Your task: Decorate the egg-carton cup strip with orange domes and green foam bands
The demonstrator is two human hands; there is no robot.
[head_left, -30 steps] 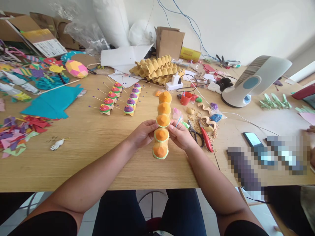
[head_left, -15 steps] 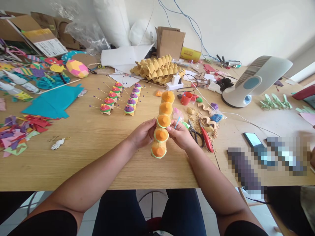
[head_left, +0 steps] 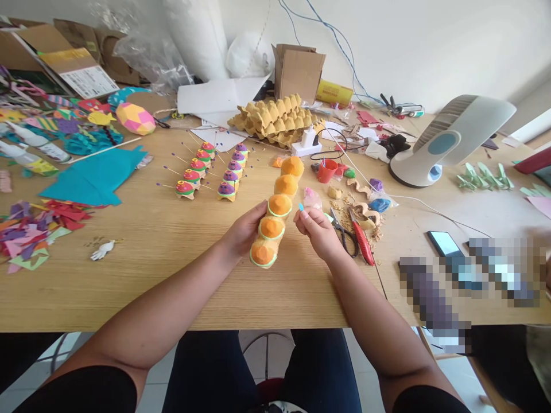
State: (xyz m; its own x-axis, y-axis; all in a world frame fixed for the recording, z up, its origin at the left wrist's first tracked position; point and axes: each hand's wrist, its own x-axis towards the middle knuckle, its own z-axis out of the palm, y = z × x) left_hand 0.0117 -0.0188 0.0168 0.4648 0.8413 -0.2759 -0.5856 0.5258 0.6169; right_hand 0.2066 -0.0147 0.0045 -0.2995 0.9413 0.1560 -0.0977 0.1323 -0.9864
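My left hand (head_left: 245, 230) is closed around the side of an egg-carton strip (head_left: 272, 228) with several orange domes in a row. Light green rims run round the nearer domes; the farther ones show none. The strip tilts, its near end toward the left. My right hand (head_left: 318, 230) is just right of the strip, apart from it, fingers pinched on a thin light-blue stick-like tool (head_left: 301, 207). Most of that tool is hidden by the fingers. Beyond my hands stand a red-and-green decorated carton strip (head_left: 191, 175) and a purple one (head_left: 233, 167), both with pins sticking out.
Scissors (head_left: 345, 236) and a red utility knife (head_left: 362, 238) lie right of my right hand. Farther off are a red cup (head_left: 327, 170), egg trays (head_left: 275, 121), a white fan (head_left: 443, 143) and a phone (head_left: 450, 252). Paper scraps (head_left: 38, 232) and teal felt (head_left: 92, 176) lie left.
My right hand has let go of the strip and drawn slightly right, still pinching the blue tool. The strip, held by my left hand, has tilted, its near end swinging left.
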